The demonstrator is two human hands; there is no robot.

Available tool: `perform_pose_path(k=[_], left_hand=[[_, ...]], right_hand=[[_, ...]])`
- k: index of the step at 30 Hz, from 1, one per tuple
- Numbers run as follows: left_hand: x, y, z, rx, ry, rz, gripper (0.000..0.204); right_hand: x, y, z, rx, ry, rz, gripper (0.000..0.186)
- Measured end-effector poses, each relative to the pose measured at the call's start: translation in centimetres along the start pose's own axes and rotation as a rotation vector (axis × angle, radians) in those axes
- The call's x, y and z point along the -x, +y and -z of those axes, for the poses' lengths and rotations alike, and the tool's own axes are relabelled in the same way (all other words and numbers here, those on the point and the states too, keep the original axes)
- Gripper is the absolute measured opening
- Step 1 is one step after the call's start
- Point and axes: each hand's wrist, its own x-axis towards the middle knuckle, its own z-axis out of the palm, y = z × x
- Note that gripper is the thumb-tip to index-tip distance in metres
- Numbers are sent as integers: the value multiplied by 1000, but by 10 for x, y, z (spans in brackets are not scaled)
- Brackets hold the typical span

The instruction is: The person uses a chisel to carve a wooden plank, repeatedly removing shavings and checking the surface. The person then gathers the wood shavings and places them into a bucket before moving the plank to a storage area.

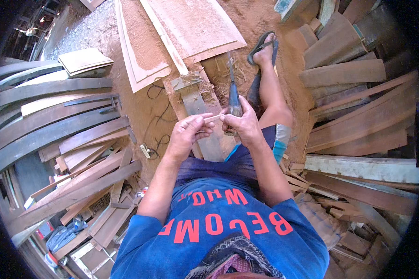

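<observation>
Looking down from the head view, the person sits with both hands close together near the middle of the picture. So the left hand point(190, 132), just off toward 10 o'clock, has its grip pinched closed, thumb and fingertips on a thin pale wood piece point(214, 118). That little piece sits right between the two hands, lying roughly 9 to 3 o'clock. The right hand point(243, 124), toward 2 o'clock, has its grip closed around the dark handle of a pointed tool point(234, 96), and its thumb is up against the other end of the wood piece. The tool's slim metal shaft points at about 12.

Under the hands there's a narrow board point(202, 109) running toward 11 o'clock, with curly shavings point(208, 89) around its far part. Two sawdusty panels lie past that, one at 11 point(137, 58) and one at 12 point(209, 30). A dark cable point(157, 118) snakes over the ground at 10, and a sandal point(253, 55) is on the foot at 1. Stacked boards fill both sides, 9 o'clock point(51, 95) and 3 o'clock point(354, 135).
</observation>
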Motion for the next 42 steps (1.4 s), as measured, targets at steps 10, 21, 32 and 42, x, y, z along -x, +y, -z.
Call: perform_pose_path(k=[10, 21, 32, 42], left_hand=[[19, -25, 40, 50, 198, 9, 32], [-97, -81, 108, 251, 460, 68, 20], [-155, -95, 132, 468, 550, -33, 18], [-163, -94, 120, 429, 646, -36, 23]], right_hand=[[-13, 13, -23, 236, -22, -30, 57], [2, 80, 13, 868, 39, -6, 48], [-28, 87, -19, 1064, -40, 47, 48], [-28, 74, -19, 1139, -19, -52, 46]])
